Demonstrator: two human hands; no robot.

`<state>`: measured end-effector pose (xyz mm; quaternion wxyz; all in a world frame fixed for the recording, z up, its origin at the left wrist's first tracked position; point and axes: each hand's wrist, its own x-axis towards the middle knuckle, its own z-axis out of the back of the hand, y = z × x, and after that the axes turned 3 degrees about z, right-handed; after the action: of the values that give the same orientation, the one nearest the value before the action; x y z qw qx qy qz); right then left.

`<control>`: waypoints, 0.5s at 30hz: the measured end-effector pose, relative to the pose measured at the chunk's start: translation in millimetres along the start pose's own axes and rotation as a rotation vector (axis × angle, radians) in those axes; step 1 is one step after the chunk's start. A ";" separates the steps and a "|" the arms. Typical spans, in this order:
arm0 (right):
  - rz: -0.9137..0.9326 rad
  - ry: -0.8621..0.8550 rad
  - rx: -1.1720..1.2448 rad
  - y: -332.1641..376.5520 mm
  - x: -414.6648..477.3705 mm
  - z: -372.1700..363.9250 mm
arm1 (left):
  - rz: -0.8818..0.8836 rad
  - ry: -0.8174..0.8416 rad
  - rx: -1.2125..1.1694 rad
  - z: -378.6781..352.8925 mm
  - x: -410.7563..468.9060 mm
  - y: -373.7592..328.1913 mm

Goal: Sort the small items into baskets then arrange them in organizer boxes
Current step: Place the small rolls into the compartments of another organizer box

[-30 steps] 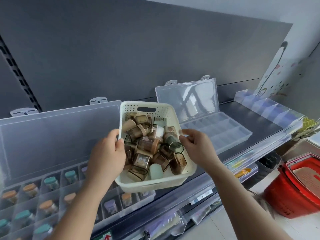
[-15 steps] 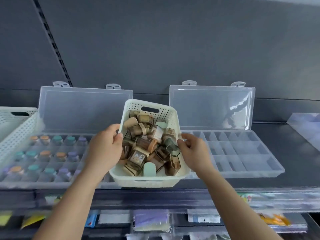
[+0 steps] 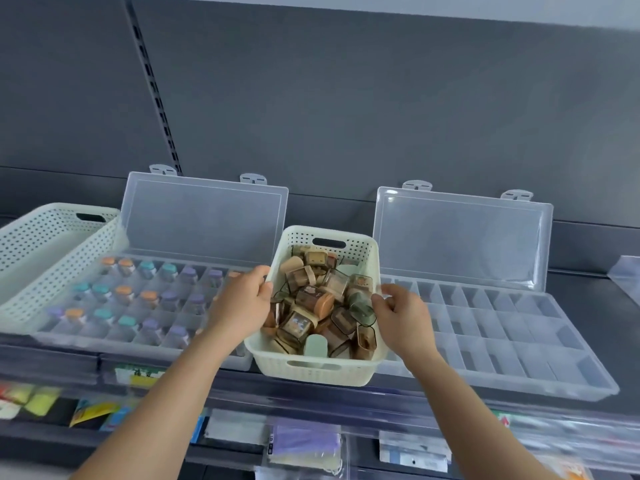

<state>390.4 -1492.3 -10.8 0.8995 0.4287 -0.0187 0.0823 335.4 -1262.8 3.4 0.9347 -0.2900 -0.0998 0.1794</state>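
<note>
Person's got the cream basket (image 3: 313,372) by its side rims, left hand (image 3: 242,301) with fingers curled over the left rim and right hand (image 3: 401,318) pinching the right one, and it's heaped with little brown and tan jars (image 3: 313,303). It's at the front of the dark shelf (image 3: 588,289), between two open clear boxes; can't tell if it's resting or held just above. The left organizer box (image 3: 138,348) holds small bottles (image 3: 123,292) with orange, teal and purple caps, the right organizer box (image 3: 519,382) is beside the right hand, and a white basket (image 3: 52,244) sits far left.
</note>
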 end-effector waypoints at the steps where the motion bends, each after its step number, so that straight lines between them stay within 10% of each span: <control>1: -0.006 0.004 -0.011 -1.1 0.3 -3.3 | -0.004 -0.001 0.026 -1.4 0.8 2.9; 15: 0.005 -0.006 -0.220 -7.3 9.5 -19.8 | -0.078 -0.003 0.251 -10.3 18.5 12.7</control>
<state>400.2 -1480.2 -28.0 0.9409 0.3275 -0.0311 0.0806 351.7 -1251.0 -10.8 0.9698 -0.1666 -0.0892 0.1543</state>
